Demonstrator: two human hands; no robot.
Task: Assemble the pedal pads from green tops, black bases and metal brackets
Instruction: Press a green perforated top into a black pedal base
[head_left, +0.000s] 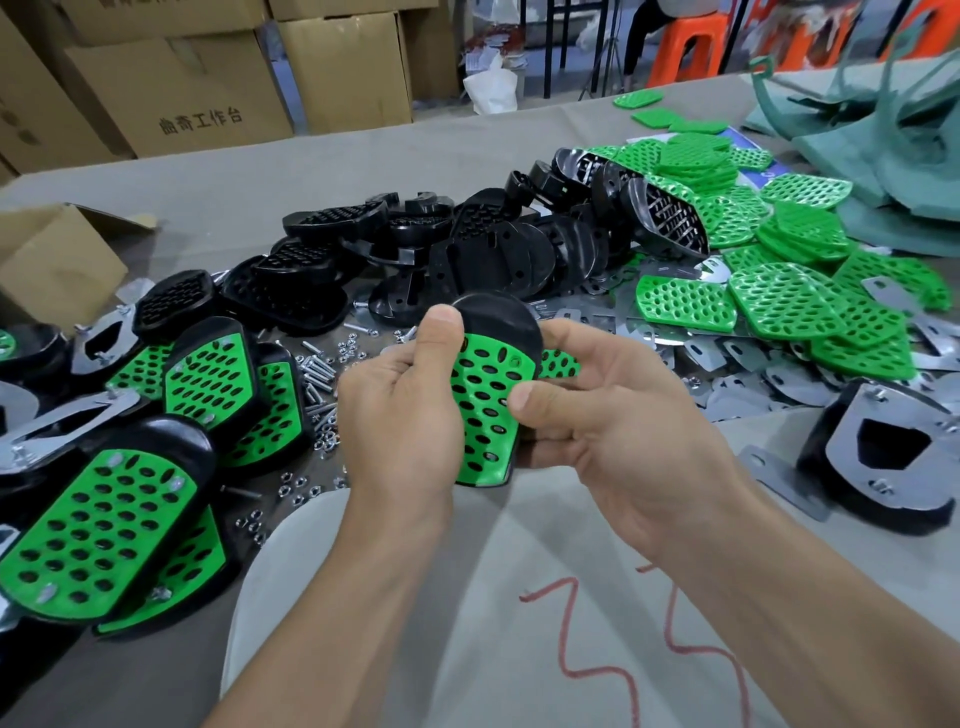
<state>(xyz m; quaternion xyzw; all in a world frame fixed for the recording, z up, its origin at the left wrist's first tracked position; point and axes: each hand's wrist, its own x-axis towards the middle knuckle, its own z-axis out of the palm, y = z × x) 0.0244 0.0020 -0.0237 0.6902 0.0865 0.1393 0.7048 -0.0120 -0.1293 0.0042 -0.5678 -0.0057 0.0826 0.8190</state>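
Note:
Both my hands hold one pedal pad (485, 400) above the table's near edge: a green perforated top seated on a black base. My left hand (402, 410) grips its left side, thumb up on the black rim. My right hand (608, 415) grips the right side, thumb pressing on the green face. Loose black bases (467, 249) are heaped behind it. Loose green tops (779, 270) pile up to the right, over flat metal brackets (748, 364). Finished pads (104, 525) lie at the left.
Bolts and nuts (322, 379) are scattered left of my hands. An upturned pad with its bracket (883, 457) lies at the right. An open carton (52, 260) stands at the far left, stacked boxes (208, 78) behind the table, green fabric (893, 130) at the back right.

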